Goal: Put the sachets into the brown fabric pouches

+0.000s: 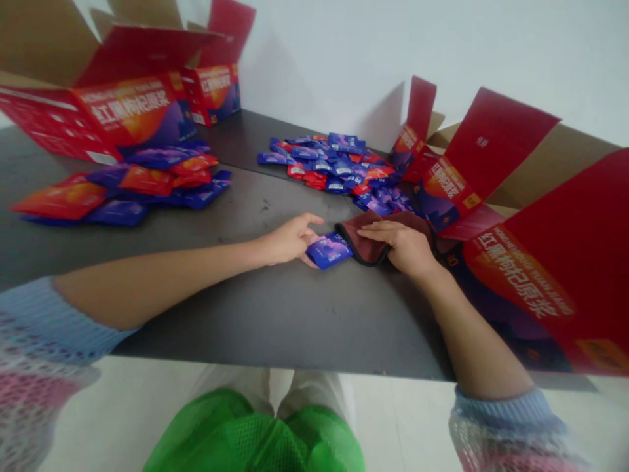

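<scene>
Between my two hands a blue-purple sachet (pixel 330 250) lies on the dark tabletop. My left hand (pixel 293 241) grips its left edge, thumb raised slightly above it and the fingers at its side. A brown cloth with black edging (pixel 363 244) reaches to the sachet's right end and seems to touch or cover it. My right hand (pixel 405 246) presses on the cloth, its fingers stretched together across the top. Part of the cloth is bunched behind and under that hand. Just beyond the cloth lies a loose pile of blue and red sachets (pixel 339 164).
More red and blue sachets (pixel 132 187) are stacked at the left. Open red cartons stand behind them, one large (pixel 142 111) and one smaller (pixel 213 88). Further open cartons (pixel 531 282) line the right side. The grey table (pixel 295 314) ends just before my body; a white wall is behind.
</scene>
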Available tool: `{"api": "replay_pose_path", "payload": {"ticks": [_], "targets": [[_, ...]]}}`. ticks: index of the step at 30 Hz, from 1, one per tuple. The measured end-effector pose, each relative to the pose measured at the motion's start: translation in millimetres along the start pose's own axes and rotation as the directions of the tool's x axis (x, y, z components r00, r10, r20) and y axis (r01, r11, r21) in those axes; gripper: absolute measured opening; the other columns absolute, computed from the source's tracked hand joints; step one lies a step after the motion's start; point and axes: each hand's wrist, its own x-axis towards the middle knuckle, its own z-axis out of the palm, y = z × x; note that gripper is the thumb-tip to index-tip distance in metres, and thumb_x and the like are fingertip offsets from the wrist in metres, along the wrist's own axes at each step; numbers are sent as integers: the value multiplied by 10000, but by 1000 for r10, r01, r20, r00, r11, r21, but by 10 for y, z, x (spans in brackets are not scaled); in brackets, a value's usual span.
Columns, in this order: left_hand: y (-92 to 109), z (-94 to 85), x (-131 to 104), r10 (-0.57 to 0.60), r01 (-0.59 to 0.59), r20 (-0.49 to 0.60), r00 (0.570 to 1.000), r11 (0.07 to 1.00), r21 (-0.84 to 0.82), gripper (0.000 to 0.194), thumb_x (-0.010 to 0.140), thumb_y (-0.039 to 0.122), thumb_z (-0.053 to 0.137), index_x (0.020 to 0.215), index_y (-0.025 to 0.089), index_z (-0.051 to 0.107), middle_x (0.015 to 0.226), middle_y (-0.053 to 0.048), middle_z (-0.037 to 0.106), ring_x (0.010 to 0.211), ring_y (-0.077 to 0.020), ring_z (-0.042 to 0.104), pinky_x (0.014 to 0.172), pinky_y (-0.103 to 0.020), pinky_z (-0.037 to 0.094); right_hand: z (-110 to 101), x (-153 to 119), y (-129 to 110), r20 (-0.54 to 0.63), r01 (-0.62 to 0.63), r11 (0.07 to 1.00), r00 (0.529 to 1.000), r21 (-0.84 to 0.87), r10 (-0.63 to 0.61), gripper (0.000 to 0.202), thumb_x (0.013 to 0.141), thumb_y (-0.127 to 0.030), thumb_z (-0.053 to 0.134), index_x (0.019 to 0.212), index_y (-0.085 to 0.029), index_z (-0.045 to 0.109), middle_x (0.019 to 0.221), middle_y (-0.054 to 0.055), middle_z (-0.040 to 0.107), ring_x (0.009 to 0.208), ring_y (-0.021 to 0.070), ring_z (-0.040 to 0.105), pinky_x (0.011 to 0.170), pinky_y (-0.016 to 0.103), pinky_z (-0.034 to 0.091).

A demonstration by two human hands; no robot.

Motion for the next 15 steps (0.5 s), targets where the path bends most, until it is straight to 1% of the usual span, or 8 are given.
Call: {"api": "replay_pose_path", "payload": {"ticks": [3, 5, 7, 9, 10, 12, 13, 15], "targets": [[47, 22, -41, -2, 2, -3, 1000, 1000, 18, 453, 956, -32, 450, 1383, 116, 426, 814, -26, 689, 606, -162, 692, 586, -341, 642, -37, -8, -12, -119, -92, 990, 987, 105, 105, 732, 744, 48, 465, 1356, -283, 691, 1355, 34, 716, 1284, 257, 661, 1082, 472, 530], [43, 23, -53, -4, 3, 13, 1000, 999, 36, 479, 958, -19, 447, 1418, 105, 397, 824, -35, 692, 590, -165, 691, 577, -341, 638, -52, -13, -119, -198, -83, 969, 972, 231, 130, 688, 800, -4, 482, 1411, -274, 646, 1376, 41, 704, 1290, 247, 657, 1105, 457, 511], [6, 9, -45, 6, -8, 31, 1000, 998, 62, 524, 938, -18, 450, 1443, 98, 378, 873, -61, 708, 613, -184, 706, 598, -380, 646, -38, -16, -300, -255, -19, 948, 961, 317, 104, 637, 853, -61, 491, 1436, -281, 621, 1388, 39, 697, 1279, 231, 664, 1106, 433, 510], [-50, -20, -19, 71, -73, 19, 997, 990, 119, 568, 879, -33, 486, 1425, 109, 428, 1021, -111, 724, 748, -222, 745, 702, -442, 659, 13, -16, -510, -211, 50, 956, 977, 290, 13, 722, 827, -45, 492, 1494, -313, 556, 1431, 21, 666, 1321, 214, 633, 1112, 403, 506], [-76, -37, -2, 126, -123, -8, 992, 978, 166, 574, 840, -41, 515, 1392, 111, 477, 1115, -135, 718, 871, -247, 754, 806, -474, 650, 49, -13, -605, -136, 112, 960, 988, 256, -79, 776, 797, -24, 490, 1517, -313, 529, 1475, 18, 629, 1357, 207, 604, 1133, 398, 488], [-108, -67, 29, 243, -215, -81, 967, 942, 259, 541, 782, -46, 562, 1299, 111, 570, 1259, -148, 688, 1132, -275, 700, 1039, -492, 556, 126, -2, -743, -44, 226, 945, 974, 236, -222, 839, 726, -1, 478, 1508, -298, 540, 1496, 12, 609, 1411, 211, 551, 1151, 410, 475], [-110, -77, 40, 274, -234, -112, 955, 931, 281, 512, 765, -46, 576, 1252, 111, 602, 1267, -138, 690, 1202, -272, 666, 1105, -474, 507, 160, 7, -778, -7, 260, 936, 964, 239, -266, 857, 695, -5, 483, 1503, -284, 546, 1507, 16, 597, 1435, 219, 524, 1157, 422, 472], [-83, -81, 45, 240, -209, -118, 964, 951, 226, 439, 768, -26, 590, 1180, 119, 632, 1164, -109, 726, 1146, -257, 687, 1071, -448, 532, 203, 31, -786, 24, 267, 932, 959, 247, -281, 882, 648, -18, 495, 1493, -262, 556, 1519, 19, 583, 1465, 233, 485, 1160, 438, 470]]}}
